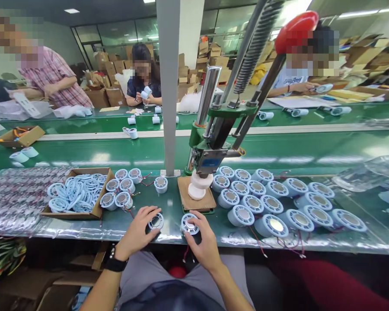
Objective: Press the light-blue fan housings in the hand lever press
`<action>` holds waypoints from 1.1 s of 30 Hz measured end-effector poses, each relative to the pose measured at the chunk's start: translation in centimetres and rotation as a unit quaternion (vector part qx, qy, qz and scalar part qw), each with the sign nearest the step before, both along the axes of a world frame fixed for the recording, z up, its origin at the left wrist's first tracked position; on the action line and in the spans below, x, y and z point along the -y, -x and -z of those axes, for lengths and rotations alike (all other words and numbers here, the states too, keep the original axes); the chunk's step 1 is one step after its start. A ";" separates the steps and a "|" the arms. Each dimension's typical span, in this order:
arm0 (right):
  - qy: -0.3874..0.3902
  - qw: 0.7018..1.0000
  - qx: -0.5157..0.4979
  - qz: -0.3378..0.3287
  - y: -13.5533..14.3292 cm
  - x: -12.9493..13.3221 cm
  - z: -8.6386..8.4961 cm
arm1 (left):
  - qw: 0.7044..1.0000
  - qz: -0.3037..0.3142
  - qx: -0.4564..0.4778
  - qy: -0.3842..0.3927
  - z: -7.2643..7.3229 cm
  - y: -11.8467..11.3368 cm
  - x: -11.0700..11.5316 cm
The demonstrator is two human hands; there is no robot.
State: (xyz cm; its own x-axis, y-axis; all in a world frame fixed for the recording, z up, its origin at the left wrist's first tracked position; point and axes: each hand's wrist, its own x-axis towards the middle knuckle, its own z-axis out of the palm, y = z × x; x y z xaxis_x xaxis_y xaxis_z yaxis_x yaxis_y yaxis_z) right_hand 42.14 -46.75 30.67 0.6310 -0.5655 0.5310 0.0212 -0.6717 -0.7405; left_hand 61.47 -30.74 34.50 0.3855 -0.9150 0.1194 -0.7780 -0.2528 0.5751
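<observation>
My left hand (140, 230) curls its thumb and fingers round the edge of a light-blue ring-shaped part (161, 221) at the bench front; its centre looks dark. To the right, my right hand (203, 242) grips a light-blue round housing (184, 224) with a silver disc in its top, thumb and fingers on its side. Thin wires hang below it over the bench edge. Just behind stands a hand press (210, 157) with a white round pressing head (197, 190) above a brown board (183, 192). A single similar housing (161, 185) stands left of the press.
Several finished-looking housings (270, 204) with wires crowd the bench on the right. On the left are a cardboard box (108, 177) of blue rings, more housings (123, 199) and wrapped parts (16, 203). The press's red-knobbed lever (296, 30) leans right. Co-workers sit beyond the green conveyor (132, 149).
</observation>
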 end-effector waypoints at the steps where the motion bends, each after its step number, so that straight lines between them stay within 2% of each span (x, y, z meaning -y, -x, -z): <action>1: 0.000 1.000 0.000 -0.004 0.1 0.1 -0.1 | 1.000 0.013 0.001 -0.011 -0.1 0.1 -0.4; 4: -0.003 1.000 -0.006 -0.010 0.2 0.3 -0.2 | 1.000 0.009 0.011 -0.020 0.3 0.6 -0.5; 8: -0.017 0.999 -0.026 -0.018 0.2 0.5 0.1 | 0.995 -0.081 0.058 -0.010 1.5 1.2 0.3; 10: -0.018 0.999 -0.032 -0.017 0.3 0.5 0.2 | 0.994 -0.077 0.073 -0.017 1.7 1.2 0.6; 14: -0.010 1.000 -0.026 0.003 0.4 0.3 0.4 | 0.996 -0.023 0.079 -0.033 1.4 1.1 0.8; 19: 0.003 1.000 -0.024 -0.005 -1.2 -0.7 0.6 | 0.998 -0.060 -0.001 0.028 0.0 1.7 1.8; 22: -0.006 0.999 -0.031 -0.029 -2.8 -1.2 0.7 | 0.998 -0.002 -0.024 0.050 -1.5 2.3 2.4; 24: -0.007 0.999 -0.025 -0.044 -3.6 -1.3 0.9 | 0.997 0.058 0.007 0.040 -2.3 2.5 2.8; 26: -0.004 0.998 -0.017 -0.052 -3.9 -1.3 1.1 | 0.995 0.093 0.033 0.028 -3.0 2.6 3.2; 33: -0.032 0.997 -0.032 -0.066 -3.7 -1.2 1.5 | 0.993 0.118 -0.008 0.009 -3.6 1.9 3.8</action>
State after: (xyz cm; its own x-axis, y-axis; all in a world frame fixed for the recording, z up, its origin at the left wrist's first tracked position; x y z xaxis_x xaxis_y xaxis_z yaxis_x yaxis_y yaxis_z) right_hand 45.83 -45.60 29.12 0.7340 -0.5060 0.4530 0.0579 -0.6180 -0.7840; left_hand 59.61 -34.57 38.07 0.1627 -0.9778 0.1317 -0.8054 -0.0545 0.5903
